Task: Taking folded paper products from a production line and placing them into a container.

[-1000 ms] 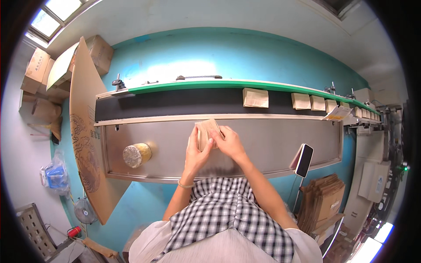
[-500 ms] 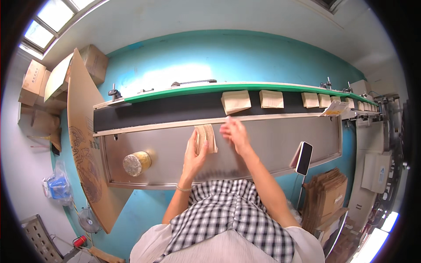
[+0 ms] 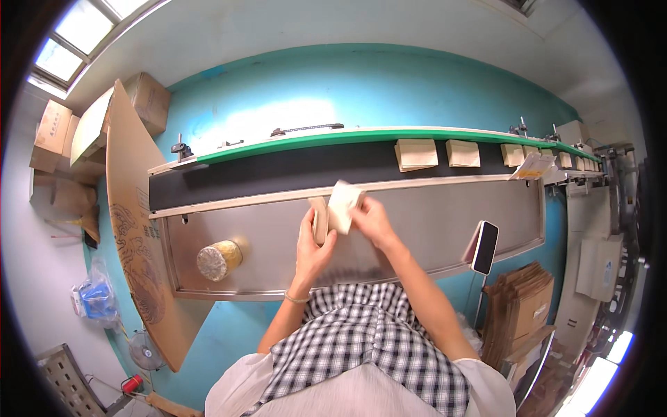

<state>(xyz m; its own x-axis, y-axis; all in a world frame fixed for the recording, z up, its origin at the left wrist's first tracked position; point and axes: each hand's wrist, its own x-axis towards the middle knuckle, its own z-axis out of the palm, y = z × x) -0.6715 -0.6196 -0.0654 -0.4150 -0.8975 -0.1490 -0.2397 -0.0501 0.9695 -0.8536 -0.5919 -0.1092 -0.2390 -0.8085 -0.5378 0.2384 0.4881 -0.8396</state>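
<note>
My left hand [image 3: 310, 254] is closed around a stack of folded beige papers [image 3: 320, 221], napkin-like and held on edge above the steel worktop. Right beside it, my right hand [image 3: 376, 221] pinches a thinner bundle of the same papers [image 3: 343, 206], fanned away from the stack at a tilt. The two bundles meet or nearly touch at their lower edges. Beyond my hands runs a black conveyor belt [image 3: 278, 183], carrying a pile of folded papers [image 3: 417, 154] and another pile [image 3: 463, 153], with several smaller ones farther right.
A steel worktop [image 3: 208, 229] with a raised rim lies under my hands. On its left rests a round yellowish container [image 3: 219, 260]. A phone on a stand [image 3: 485, 248] rises at the right front edge. A large cardboard sheet [image 3: 139, 236] borders the left end; flattened cartons [image 3: 517, 306] stand lower right.
My right hand has come from near the belt edge to the stack and now grips a bundle from it. The piles on the belt have shifted right.
</note>
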